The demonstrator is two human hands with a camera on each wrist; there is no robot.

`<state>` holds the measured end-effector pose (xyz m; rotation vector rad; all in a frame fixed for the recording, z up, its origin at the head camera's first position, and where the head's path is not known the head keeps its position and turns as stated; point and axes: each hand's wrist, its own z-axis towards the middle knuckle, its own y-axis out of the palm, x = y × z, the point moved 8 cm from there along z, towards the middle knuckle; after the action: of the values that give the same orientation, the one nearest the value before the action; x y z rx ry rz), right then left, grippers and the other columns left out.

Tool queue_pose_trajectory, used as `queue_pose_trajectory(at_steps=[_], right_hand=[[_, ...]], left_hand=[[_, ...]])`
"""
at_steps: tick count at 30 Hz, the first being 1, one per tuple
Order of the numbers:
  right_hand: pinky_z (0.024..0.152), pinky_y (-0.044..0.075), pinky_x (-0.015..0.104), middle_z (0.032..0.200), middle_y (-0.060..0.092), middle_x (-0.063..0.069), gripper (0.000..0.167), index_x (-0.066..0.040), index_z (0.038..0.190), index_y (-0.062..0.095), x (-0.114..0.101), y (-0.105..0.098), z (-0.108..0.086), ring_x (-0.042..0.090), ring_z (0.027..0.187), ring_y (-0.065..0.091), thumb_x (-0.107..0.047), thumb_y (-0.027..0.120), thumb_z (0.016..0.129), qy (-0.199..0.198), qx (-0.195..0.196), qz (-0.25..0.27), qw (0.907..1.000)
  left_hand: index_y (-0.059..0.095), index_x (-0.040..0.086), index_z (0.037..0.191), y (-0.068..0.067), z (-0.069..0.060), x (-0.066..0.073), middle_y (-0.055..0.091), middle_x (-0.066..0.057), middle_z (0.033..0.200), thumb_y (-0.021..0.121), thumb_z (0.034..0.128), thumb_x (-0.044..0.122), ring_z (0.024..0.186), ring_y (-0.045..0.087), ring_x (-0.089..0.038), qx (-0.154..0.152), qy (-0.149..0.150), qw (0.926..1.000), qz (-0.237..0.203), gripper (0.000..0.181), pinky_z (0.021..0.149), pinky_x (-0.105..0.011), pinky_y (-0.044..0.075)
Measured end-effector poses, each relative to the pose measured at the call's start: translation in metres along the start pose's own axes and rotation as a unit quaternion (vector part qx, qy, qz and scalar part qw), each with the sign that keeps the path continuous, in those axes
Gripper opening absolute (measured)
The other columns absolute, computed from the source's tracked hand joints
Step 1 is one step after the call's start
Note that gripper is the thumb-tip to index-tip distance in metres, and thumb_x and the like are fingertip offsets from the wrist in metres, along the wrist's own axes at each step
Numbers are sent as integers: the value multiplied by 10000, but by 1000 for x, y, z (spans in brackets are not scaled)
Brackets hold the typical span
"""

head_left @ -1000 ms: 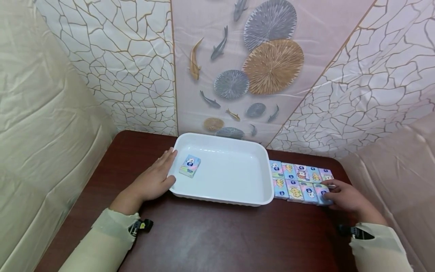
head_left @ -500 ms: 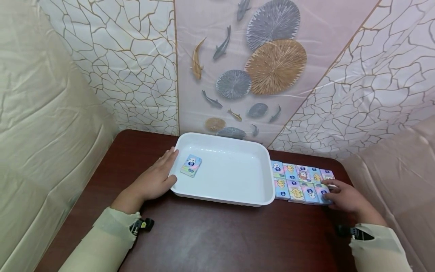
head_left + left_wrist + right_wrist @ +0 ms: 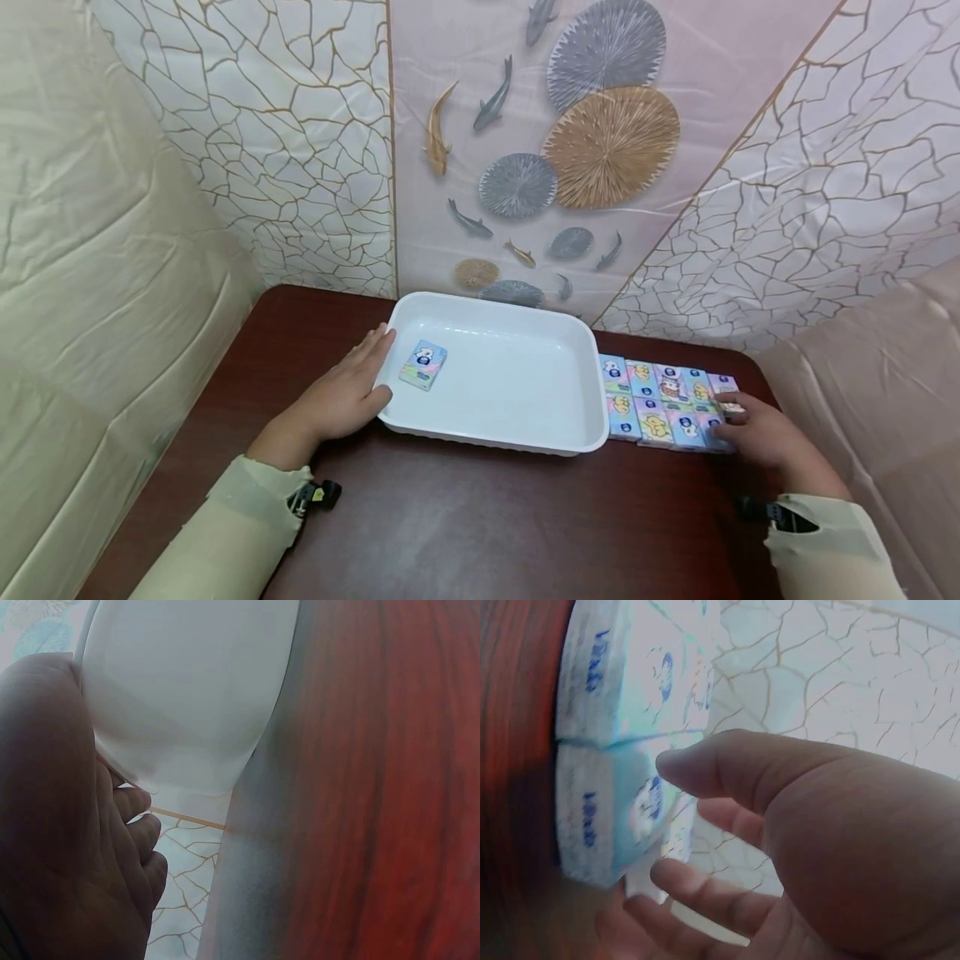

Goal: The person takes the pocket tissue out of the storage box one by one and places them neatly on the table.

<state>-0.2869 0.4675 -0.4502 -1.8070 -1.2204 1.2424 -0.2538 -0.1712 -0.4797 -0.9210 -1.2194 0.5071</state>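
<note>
My left hand [image 3: 341, 396] rests against the left side of a white rectangular tray [image 3: 525, 437], its fingers fairly straight along the rim; the left wrist view shows the palm beside the tray wall. Inside the tray, to the left, lies one pastel tissue pack [image 3: 422, 365]. At the right, my right hand [image 3: 772, 435] is over the end of two rows of similar packs. Its thumb touches the end pack of the near row [image 3: 637, 802], while its other fingers are bent loosely beside that pack. That pack lies flat against its neighbour [image 3: 656, 675].
Several more tissue packs [image 3: 652, 421] stand side by side against the tray's right wall. Tray and packs are on a dark reddish-brown table [image 3: 480, 525]. Behind rises a patterned cloth wall [image 3: 315, 150]; pale fabric [image 3: 112, 275] flanks the left side.
My right hand has shifted slightly, its index finger moving a little to the right over the far end pack. My left hand and the tray keep their places; the view has drifted slightly.
</note>
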Motion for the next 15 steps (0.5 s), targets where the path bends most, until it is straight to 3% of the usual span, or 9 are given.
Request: queue_pose_trajectory(at_steps=[4,8,15], right_hand=[[867,603,622,1465,532,505,781,93,1643,387,-12,-10,-6,532,1130,643,-368,691,1090,101,338,-343,9988],[875,598,668,1499,508,500,804,59,1639,424,-35,-16,-13,589,1197,633,-436,710,1074,9,622,-415,9972],[851,617,622,1482,576,429,737,-4,1589,543,-96,-19,-25,565,1211,649,-473,748,1058,-460,986,-441,9931]], left_hand=[[88,114,1825,1,0,0,74,-152,1909,485,1089,252,1774,109,-380,-17,2,10000,-4,848,1413,-630,207],[87,111,1825,0,0,1,75,-154,1909,486,1089,253,1774,108,-380,-15,3,10000,-4,849,1414,-627,207],[90,109,1825,0,0,0,85,-164,1906,488,1085,247,1771,122,-395,17,31,10000,-1,851,1413,-629,208]])
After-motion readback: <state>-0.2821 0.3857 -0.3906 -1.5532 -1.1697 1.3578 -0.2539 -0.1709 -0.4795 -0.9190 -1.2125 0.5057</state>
